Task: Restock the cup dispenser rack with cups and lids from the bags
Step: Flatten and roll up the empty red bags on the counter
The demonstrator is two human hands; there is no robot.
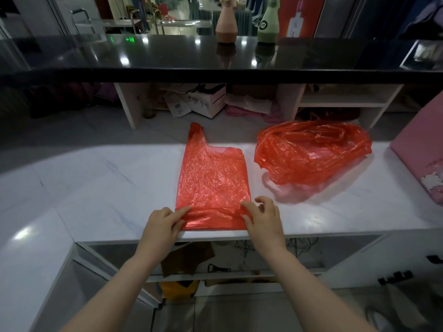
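Two hands' grip pinching flat red bag (pixel 212 180), left hand (pixel 161 224), right hand (pixel 263 218), crumpled red bag (pixel 311 152) beside

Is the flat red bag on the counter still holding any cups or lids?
No, the flat red bag lies pressed thin on the white counter with no bulge, both hands pinching its near edge.

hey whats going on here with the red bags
A person is flattening an empty red plastic bag on the white counter. The left hand and right hand each pinch its near edge, which is folded over. A second red bag, crumpled, lies apart to the right. No cups, lids or dispenser rack are in view.
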